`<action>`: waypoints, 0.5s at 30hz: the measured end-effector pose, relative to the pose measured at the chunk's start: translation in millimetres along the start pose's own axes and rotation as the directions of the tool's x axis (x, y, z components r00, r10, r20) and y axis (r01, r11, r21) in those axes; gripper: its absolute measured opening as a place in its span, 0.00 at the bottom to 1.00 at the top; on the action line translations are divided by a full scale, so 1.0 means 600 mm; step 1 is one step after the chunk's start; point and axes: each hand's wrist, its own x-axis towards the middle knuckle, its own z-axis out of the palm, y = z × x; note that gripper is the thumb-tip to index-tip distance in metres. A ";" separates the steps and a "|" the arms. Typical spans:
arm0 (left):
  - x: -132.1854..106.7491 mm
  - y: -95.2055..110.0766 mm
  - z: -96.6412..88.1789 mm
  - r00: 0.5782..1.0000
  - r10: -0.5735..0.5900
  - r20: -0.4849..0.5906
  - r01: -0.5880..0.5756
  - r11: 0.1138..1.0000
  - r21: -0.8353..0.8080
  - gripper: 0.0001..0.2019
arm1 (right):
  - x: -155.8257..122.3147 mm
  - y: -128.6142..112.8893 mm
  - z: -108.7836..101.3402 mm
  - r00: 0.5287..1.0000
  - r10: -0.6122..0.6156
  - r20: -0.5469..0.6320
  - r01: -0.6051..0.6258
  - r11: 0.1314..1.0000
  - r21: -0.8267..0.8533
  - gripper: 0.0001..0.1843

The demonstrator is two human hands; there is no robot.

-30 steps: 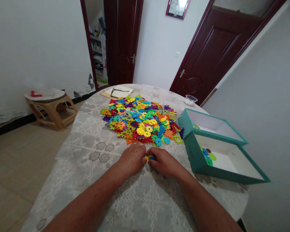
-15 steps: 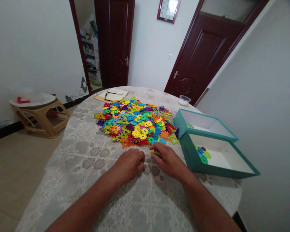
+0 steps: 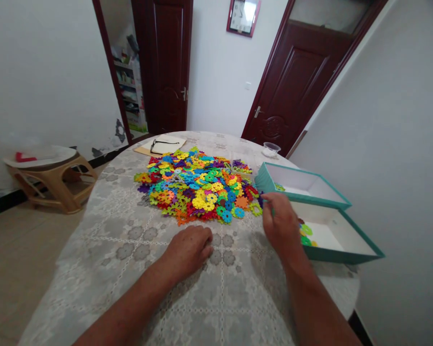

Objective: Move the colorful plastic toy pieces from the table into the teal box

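Note:
My left hand (image 3: 192, 250) rests on the tablecloth just in front of a big heap of colourful plastic disc pieces (image 3: 198, 187). Its fingers are loosely curled, and nothing shows in them. Over the left wall of the nearer teal box (image 3: 346, 257) is my right hand (image 3: 283, 221), its thumb and index finger apart and no piece visible between them. Inside that box lie several flat discs (image 3: 306, 230), green, yellow and brown, partly hidden by the right hand.
A second teal box (image 3: 310, 180) stands behind the first, with a few pieces inside. Beyond the heap are a clear plastic container (image 3: 241, 166), a small clear bowl (image 3: 272, 147) and eyeglasses (image 3: 164, 142) on paper. A stool (image 3: 54, 178) stands left of the table.
My right hand has moved right from the table middle to the box, and the pieces it held no longer show in it. Yellow discs now show inside the box. My left hand stays put.

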 end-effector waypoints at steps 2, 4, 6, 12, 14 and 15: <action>0.000 0.002 -0.001 1.000 -0.003 0.002 0.003 1.000 0.005 0.04 | -0.011 -0.022 0.040 0.965 -0.068 0.254 0.059 0.997 0.044 0.20; 0.000 0.003 -0.003 1.000 -0.005 -0.001 0.005 1.000 0.010 0.05 | -0.020 -0.031 0.078 0.900 -0.075 0.430 0.074 0.997 0.018 0.22; -0.001 0.004 -0.004 1.000 -0.007 -0.006 0.007 1.000 0.015 0.05 | -0.023 -0.030 0.107 0.862 -0.033 0.507 0.058 0.998 -0.033 0.23; -0.002 0.003 -0.001 1.000 -0.007 0.003 0.007 1.000 0.012 0.05 | -0.013 -0.021 0.125 0.845 0.021 0.535 0.043 0.993 -0.106 0.20; -0.003 0.000 0.001 1.000 0.004 -0.010 -0.004 1.000 0.007 0.06 | -0.013 -0.020 0.119 0.831 0.017 0.556 0.061 0.991 -0.121 0.17; -0.004 -0.001 0.002 1.000 0.010 -0.017 -0.010 1.000 0.005 0.06 | -0.014 -0.018 0.116 0.824 0.022 0.566 0.062 0.990 -0.130 0.16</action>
